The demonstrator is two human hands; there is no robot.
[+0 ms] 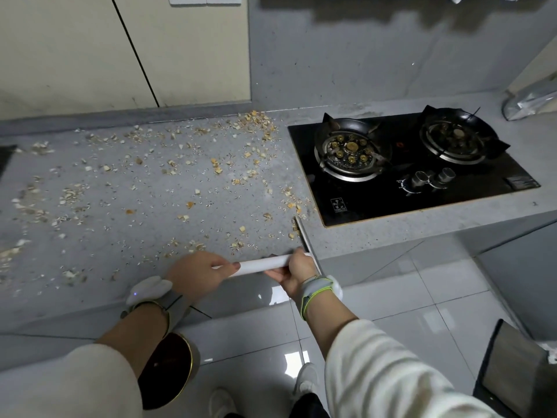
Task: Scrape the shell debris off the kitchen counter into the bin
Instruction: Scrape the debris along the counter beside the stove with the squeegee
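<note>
Shell debris in tan and white bits lies scattered over most of the grey speckled counter. A scraper has a white tube handle lying along the counter's front edge and a thin metal blade standing on edge near the stove. My left hand grips the handle's left end and my right hand grips its right end by the blade. A bin with a dark liner stands on the floor at the lower right.
A black two-burner gas stove is set into the counter on the right, with knobs at its front. A foil-like bag sits at the far right. A dark round object with a gold rim shows below my left forearm. The floor is grey tile.
</note>
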